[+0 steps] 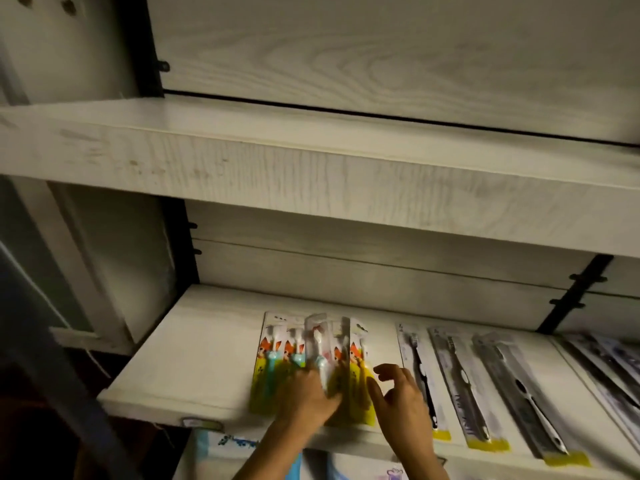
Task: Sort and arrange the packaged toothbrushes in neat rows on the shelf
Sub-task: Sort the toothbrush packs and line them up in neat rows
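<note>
Several yellow children's toothbrush packs (273,362) with a fox picture lie side by side on the white wooden shelf (194,358). My left hand (304,396) grips one pack (317,344), which stands lifted over the row. Just to its right, my right hand (398,393) hovers at the edge of the row with fingers loosely curled and nothing in it. Further right, black-and-white adult toothbrush packs (457,386) lie in a row, several more at the far right (606,368).
An upper shelf board (311,174) overhangs the working shelf. Black brackets (571,299) hold the back panel. Below the shelf edge, blue-and-white packaged goods (235,445) show. A dark post (52,375) stands at the left.
</note>
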A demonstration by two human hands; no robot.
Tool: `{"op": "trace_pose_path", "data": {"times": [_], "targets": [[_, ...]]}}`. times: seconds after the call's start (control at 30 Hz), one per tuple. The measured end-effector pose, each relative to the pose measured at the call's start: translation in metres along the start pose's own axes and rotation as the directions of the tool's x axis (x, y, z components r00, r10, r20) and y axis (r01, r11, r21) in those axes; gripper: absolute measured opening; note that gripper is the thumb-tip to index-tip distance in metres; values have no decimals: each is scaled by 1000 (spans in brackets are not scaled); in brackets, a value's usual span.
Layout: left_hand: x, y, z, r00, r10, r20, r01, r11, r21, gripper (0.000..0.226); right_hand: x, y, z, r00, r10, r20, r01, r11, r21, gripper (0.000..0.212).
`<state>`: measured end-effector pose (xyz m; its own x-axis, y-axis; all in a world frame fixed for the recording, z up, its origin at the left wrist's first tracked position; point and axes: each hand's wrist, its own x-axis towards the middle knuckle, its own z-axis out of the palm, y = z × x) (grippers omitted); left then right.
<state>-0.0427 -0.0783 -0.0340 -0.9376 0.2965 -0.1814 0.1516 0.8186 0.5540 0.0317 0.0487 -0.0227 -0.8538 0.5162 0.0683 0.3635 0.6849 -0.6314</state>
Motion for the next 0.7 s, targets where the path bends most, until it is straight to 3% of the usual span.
{"op": "trace_pose_path", "data": {"times": [0.07,0.17,0.37,0.47,0.53,0.6,0.7], "targets": [[2,10,8,999,-48,-5,49,988,147,39,-3,5,-6,999,-32,17,32,999,20,20],[4,15,17,993,-105,-50,114,971,213,44,-8,6,-13,997,-71,37,69,997,39,12],[-2,16,17,987,-60,-151,91,975,202,43,-9,5,-15,994,-87,64,81,992,97,13],[-14,19,5,988,-32,-154,54,989,141,51,-5,3,-15,992,-41,119,15,977,213,10],[-27,23,-3,990,30,-139,-12,992,127,49,-4,-4,-17,977,19,210,-105,909,404,8],[-44,30,-12,987,108,-122,-90,985,148,51,-5,-13,-19,946,43,322,-235,774,589,11],[-63,41,-20,981,184,-69,-165,962,215,58,-7,-17,-19,930,-4,367,-262,693,671,16]]}}
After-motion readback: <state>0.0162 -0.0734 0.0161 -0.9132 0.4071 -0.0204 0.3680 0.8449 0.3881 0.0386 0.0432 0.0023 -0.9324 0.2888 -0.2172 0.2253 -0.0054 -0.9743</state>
